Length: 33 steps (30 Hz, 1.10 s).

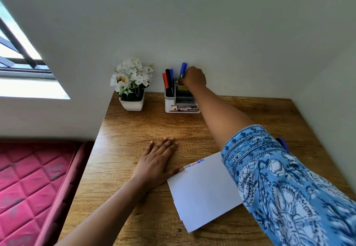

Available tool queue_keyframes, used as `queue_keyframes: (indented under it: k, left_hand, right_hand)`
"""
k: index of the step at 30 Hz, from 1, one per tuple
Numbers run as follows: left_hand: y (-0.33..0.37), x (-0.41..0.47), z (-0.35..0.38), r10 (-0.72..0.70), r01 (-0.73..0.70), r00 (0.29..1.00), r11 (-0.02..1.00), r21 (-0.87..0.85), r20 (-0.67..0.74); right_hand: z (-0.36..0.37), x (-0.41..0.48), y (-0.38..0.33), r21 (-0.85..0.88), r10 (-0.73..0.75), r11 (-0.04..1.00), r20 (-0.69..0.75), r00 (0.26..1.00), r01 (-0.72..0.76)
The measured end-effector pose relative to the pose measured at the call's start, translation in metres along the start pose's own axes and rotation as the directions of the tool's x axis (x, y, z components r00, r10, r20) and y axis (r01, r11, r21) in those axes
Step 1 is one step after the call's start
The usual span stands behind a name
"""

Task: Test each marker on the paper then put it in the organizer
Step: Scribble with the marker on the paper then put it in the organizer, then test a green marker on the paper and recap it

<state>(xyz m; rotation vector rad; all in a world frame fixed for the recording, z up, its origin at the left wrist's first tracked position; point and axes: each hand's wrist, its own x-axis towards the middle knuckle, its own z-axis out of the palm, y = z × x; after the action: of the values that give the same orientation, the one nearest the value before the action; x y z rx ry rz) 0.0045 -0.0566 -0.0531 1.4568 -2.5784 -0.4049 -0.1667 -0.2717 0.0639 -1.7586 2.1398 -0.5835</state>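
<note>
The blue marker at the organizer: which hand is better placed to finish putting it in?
The right hand. It already holds the blue marker upright over the organizer, while the left hand lies flat on the table beside the paper.

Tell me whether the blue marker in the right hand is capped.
Capped: the blue marker stands cap-up over the organizer, gripped by the right hand.

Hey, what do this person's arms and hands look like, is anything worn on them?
The right arm wears a loose blue sleeve printed with a white and dark-blue floral pattern and a dotted border at its edge. The left forearm has no sleeve in view. Both the left hand and right hand are bare, no gloves visible.
</note>
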Motion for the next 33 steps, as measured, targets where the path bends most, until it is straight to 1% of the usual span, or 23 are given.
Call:
queue_keyframes:
  k: [2, 5, 7, 10, 13, 16, 19, 21, 23, 26, 29, 31, 33]
  left_hand:
    - [0.0, 0.0, 0.0, 0.0, 0.0, 1.0, 1.0, -0.001, 0.003]
    - [0.0, 0.0, 0.0, -0.002, 0.002, 1.0, 1.0, 0.003, 0.01]
    - [0.0, 0.0, 0.0, -0.007, 0.007, 1.0, 1.0, -0.002, 0.008]
    - [0.001, -0.001, -0.001, -0.015, 0.015, 1.0, 1.0, 0.02, 0.024]
    - [0.001, -0.001, -0.001, -0.024, 0.024, 0.999, 0.999, 0.022, 0.03]
    - [0.001, 0.0, -0.001, -0.028, 0.027, 0.999, 0.999, 0.03, 0.042]
    - [0.001, 0.0, -0.001, -0.027, 0.025, 0.998, 0.999, 0.045, 0.05]
    - [0.001, -0.001, 0.0, -0.023, 0.02, 0.998, 0.998, 0.054, 0.053]
    - [0.001, 0.0, 0.001, -0.022, 0.02, 0.999, 0.999, 0.044, 0.047]
    - [0.003, 0.0, 0.001, -0.024, 0.022, 0.998, 0.999, 0.035, 0.051]
    - [0.003, 0.0, 0.0, -0.025, 0.023, 0.998, 0.999, 0.032, 0.052]
    - [0.004, -0.001, 0.0, -0.021, 0.018, 0.998, 0.999, 0.044, 0.054]
    - [0.004, -0.001, -0.001, -0.02, 0.016, 0.997, 0.998, 0.055, 0.07]
  right_hand:
    - [-0.011, 0.001, -0.002, -0.027, 0.0, 1.0, 0.046, 0.999, 0.001]
    - [-0.026, -0.007, 0.001, -0.003, -0.01, 1.0, 0.022, 1.0, 0.01]
    - [-0.033, -0.025, 0.01, 0.061, -0.035, 0.997, -0.033, 0.999, 0.037]
    - [-0.039, -0.077, 0.036, 0.155, -0.051, 0.985, -0.144, 0.988, 0.074]
    - [-0.037, -0.136, 0.073, 0.255, 0.023, 0.966, -0.211, 0.977, 0.033]
    - [-0.036, -0.187, 0.118, 0.307, 0.171, 0.947, -0.248, 0.953, -0.09]
    - [-0.041, -0.221, 0.16, 0.266, 0.293, 0.938, -0.263, 0.919, -0.223]
    - [-0.045, -0.234, 0.184, 0.169, 0.363, 0.93, -0.308, 0.879, -0.325]
    - [-0.046, -0.242, 0.204, 0.072, 0.392, 0.916, -0.375, 0.84, -0.395]
    - [-0.046, -0.25, 0.226, -0.038, 0.387, 0.896, -0.427, 0.817, -0.443]
    - [-0.048, -0.251, 0.237, -0.128, 0.4, 0.864, -0.415, 0.817, -0.488]
    - [-0.048, -0.249, 0.239, -0.142, 0.408, 0.857, -0.402, 0.82, -0.496]
    - [-0.048, -0.246, 0.238, -0.118, 0.432, 0.853, -0.386, 0.815, -0.508]
